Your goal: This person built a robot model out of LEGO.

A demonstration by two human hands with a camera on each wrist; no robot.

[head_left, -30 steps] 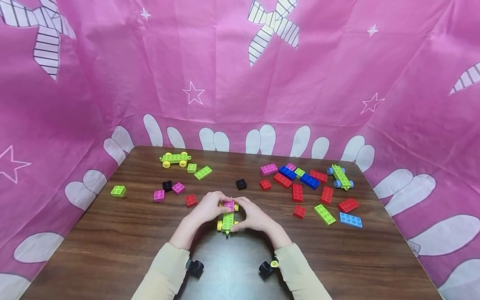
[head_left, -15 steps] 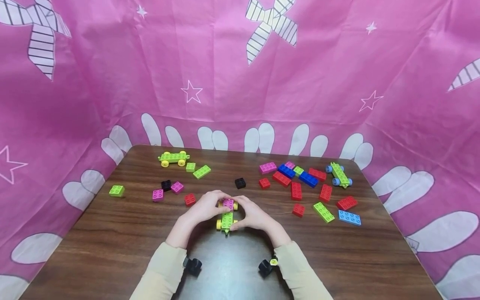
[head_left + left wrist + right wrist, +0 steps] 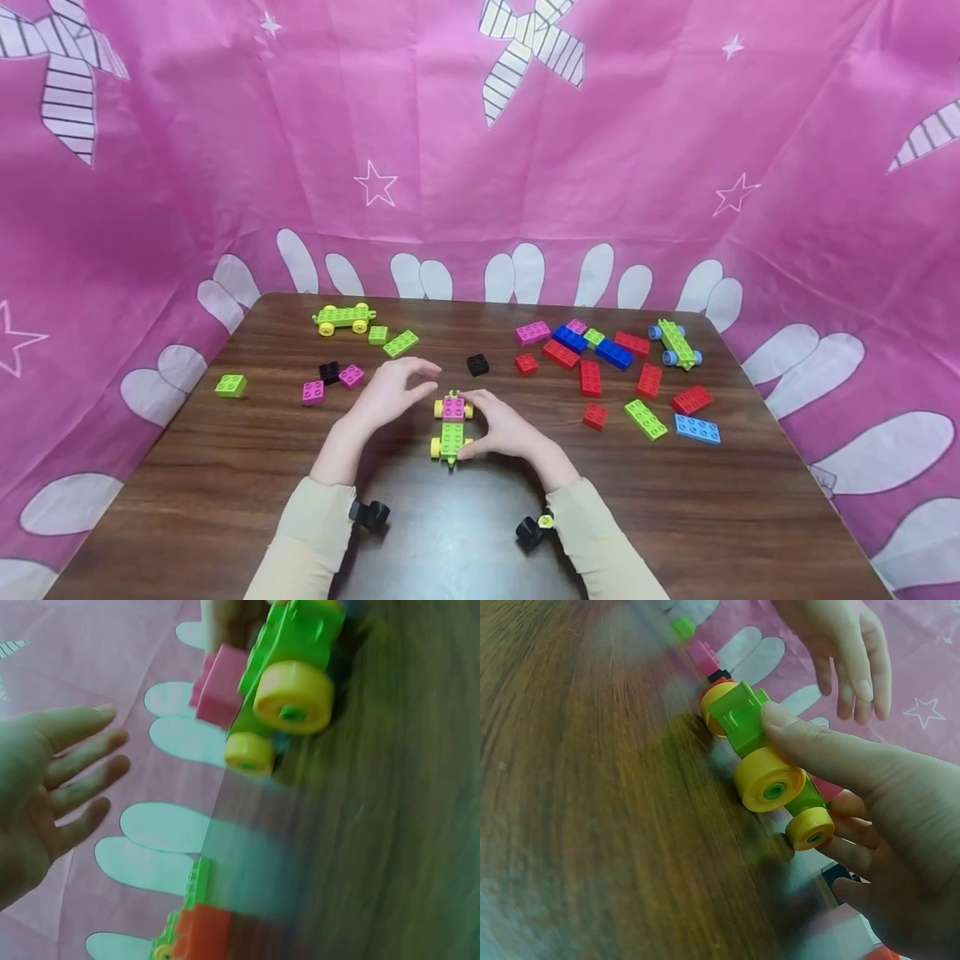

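Observation:
A green toy car base [image 3: 452, 440] with yellow wheels [image 3: 294, 697] stands lengthwise on the table in front of me. On its far end sits a pink brick [image 3: 453, 407], also visible in the left wrist view as a pink block [image 3: 223, 686] rising from the studs. My right hand [image 3: 507, 427] holds the car base from the right, thumb [image 3: 817, 742] at the near end and fingers toward the far wheel. Off to the left, my left hand [image 3: 392, 395] is raised apart from the car, fingers loosely extended and holding nothing. It hides the red brick [image 3: 206, 934] in the head view.
Beyond the left hand lie pink bricks [image 3: 313, 392], a black brick [image 3: 329, 372] and a yellow-wheeled car base [image 3: 344, 317]. Another black brick [image 3: 477, 364] lies past the car. Several red bricks [image 3: 590, 378], blue bricks [image 3: 614, 353] and a blue-wheeled base [image 3: 677, 344] spread over the right.
My left hand has let go of the pink brick and car, moving left and away with its fingers spreading. The right hand keeps its hold on the car base.

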